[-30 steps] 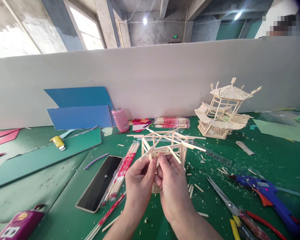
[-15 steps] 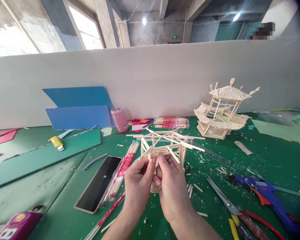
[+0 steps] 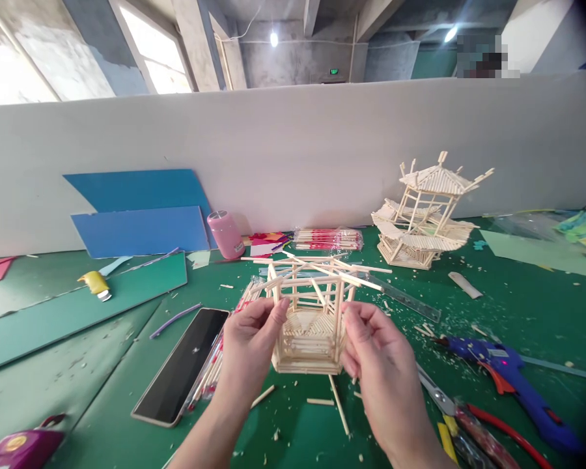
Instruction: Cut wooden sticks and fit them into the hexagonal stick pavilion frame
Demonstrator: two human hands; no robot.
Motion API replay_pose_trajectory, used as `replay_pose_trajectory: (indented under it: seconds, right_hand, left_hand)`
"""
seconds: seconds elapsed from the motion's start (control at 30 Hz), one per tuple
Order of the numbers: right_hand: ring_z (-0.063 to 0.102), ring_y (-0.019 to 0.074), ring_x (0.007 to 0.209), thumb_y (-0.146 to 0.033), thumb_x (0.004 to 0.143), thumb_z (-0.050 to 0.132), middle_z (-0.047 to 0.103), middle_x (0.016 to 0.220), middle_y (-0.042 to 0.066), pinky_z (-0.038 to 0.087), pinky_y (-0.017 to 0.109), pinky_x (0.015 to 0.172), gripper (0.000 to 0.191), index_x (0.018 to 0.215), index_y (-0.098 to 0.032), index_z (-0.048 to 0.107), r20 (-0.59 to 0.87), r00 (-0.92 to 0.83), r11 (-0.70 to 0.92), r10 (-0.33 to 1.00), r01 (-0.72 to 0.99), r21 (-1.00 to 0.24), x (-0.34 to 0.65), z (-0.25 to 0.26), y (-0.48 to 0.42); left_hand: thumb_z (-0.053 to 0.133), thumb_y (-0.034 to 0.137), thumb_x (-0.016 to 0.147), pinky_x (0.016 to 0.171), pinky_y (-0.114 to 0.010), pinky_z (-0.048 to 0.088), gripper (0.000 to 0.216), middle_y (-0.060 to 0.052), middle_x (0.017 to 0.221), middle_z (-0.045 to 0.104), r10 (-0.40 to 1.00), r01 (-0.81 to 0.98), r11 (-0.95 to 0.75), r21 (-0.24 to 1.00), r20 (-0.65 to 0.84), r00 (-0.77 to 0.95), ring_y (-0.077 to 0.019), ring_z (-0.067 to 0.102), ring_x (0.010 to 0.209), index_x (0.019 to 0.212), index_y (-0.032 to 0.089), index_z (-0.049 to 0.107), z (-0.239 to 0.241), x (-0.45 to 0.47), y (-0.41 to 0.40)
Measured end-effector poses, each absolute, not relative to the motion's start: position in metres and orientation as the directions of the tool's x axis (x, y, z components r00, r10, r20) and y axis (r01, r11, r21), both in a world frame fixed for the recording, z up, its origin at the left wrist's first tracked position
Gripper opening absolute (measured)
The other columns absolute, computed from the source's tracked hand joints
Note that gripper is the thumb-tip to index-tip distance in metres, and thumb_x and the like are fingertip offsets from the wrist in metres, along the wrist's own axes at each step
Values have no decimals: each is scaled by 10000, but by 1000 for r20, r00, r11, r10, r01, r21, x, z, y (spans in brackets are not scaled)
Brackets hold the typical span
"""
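Observation:
A half-built pavilion of thin wooden sticks [image 3: 311, 312] stands on the green table [image 3: 102, 391] in front of me, with a slatted floor, upright posts and loose beams crossing on top. My left hand [image 3: 250, 345] is beside its left posts, thumb and fingers curled at a post. My right hand [image 3: 378, 358] is at its right side, fingers curled near the right post. Whether either hand grips the frame or only touches it I cannot tell. Loose sticks [image 3: 339, 407] lie just below the model.
A finished stick pagoda [image 3: 424, 215] stands at the back right. A blue glue gun [image 3: 510, 378], scissors [image 3: 449, 407] and a ruler [image 3: 405, 299] lie to the right. A phone [image 3: 183, 365], stick bundles [image 3: 328, 239], a pink bottle [image 3: 224, 234] and blue boards [image 3: 141, 215] are on the left and at the back.
My hands were pressed together in front of the model. They have now parted to its left and right sides, and the model's floor shows between them.

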State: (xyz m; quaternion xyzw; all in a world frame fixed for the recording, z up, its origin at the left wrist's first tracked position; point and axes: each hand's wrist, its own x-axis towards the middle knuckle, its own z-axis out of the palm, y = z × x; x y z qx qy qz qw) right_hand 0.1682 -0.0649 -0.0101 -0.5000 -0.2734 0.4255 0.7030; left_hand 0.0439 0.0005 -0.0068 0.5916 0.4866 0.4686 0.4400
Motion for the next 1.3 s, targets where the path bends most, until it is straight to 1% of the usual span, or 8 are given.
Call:
replay_pose_trajectory:
  seconds: [0.1, 0.23, 0.4, 0.57, 0.8, 0.97, 1.13, 1.3]
  right_hand:
    - [424, 73, 521, -389, 787, 577, 501, 659, -48, 347, 192, 460, 187, 861, -217, 582, 64, 584, 166, 809, -123, -978, 181, -22, -57]
    - [512, 139, 655, -362, 791, 566, 558, 739, 6, 422, 248, 579, 195, 885, -194, 600, 130, 557, 159, 821, -3, -987, 186, -30, -47]
    - [473, 132, 600, -364, 801, 538, 535, 757, 16, 392, 255, 533, 197, 841, -191, 622, 233, 432, 166, 871, 188, -968, 189, -32, -42]
    - [455, 120, 543, -364, 808, 521, 518, 607, -21, 377, 237, 486, 204, 825, -202, 645, 191, 370, 170, 909, 89, -981, 184, -30, -38]
    - [470, 102, 508, -370, 797, 538, 531, 584, -25, 392, 216, 452, 216, 843, -197, 658, 183, 400, 198, 898, 4, -980, 175, -26, -32]
    - [458, 99, 511, -385, 807, 530, 531, 615, -16, 377, 217, 440, 234, 873, -192, 645, 152, 396, 175, 906, -22, -984, 175, -26, -32]
    - [469, 102, 546, -378, 810, 538, 534, 621, -24, 402, 221, 499, 204, 859, -202, 629, 130, 394, 164, 910, -53, -985, 175, -27, -33]
    - [525, 134, 627, -384, 794, 551, 553, 663, -10, 426, 244, 564, 188, 771, -204, 599, 131, 423, 189, 897, -97, -977, 175, -28, -29]
  left_hand:
    - [626, 375, 732, 523, -214, 380, 272, 18, 548, 506, 989, 161, -125, 979, 110, 98, -121, 450, 566, 579, 156, 575, -7, 42, 4]
    - [637, 377, 719, 538, -223, 398, 261, 7, 563, 536, 991, 150, -110, 983, 96, 94, -130, 470, 576, 592, 156, 581, -7, 41, 5]
    - [636, 403, 712, 553, -230, 397, 277, 0, 583, 551, 994, 176, -85, 981, 71, 84, -142, 482, 605, 597, 157, 579, -3, 42, 7]
    - [618, 397, 730, 505, -205, 343, 282, 20, 557, 511, 993, 229, -112, 967, 98, 71, -111, 420, 558, 592, 154, 581, 2, 41, 12]
    - [607, 415, 716, 487, -206, 340, 295, 15, 557, 528, 985, 307, -169, 937, 171, 21, -122, 445, 543, 576, 156, 578, 3, 41, 15]
    - [612, 420, 710, 513, -213, 377, 268, -3, 615, 582, 992, 286, -125, 950, 125, 21, -148, 497, 594, 655, 158, 616, 0, 42, 14]
    - [605, 415, 736, 487, -188, 301, 314, 32, 554, 470, 995, 248, -98, 964, 98, 14, -97, 373, 540, 577, 148, 563, 4, 45, 12]
    - [593, 422, 748, 505, -195, 266, 369, 41, 529, 413, 993, 258, -111, 960, 117, -7, -99, 325, 556, 513, 148, 518, 5, 51, 10]
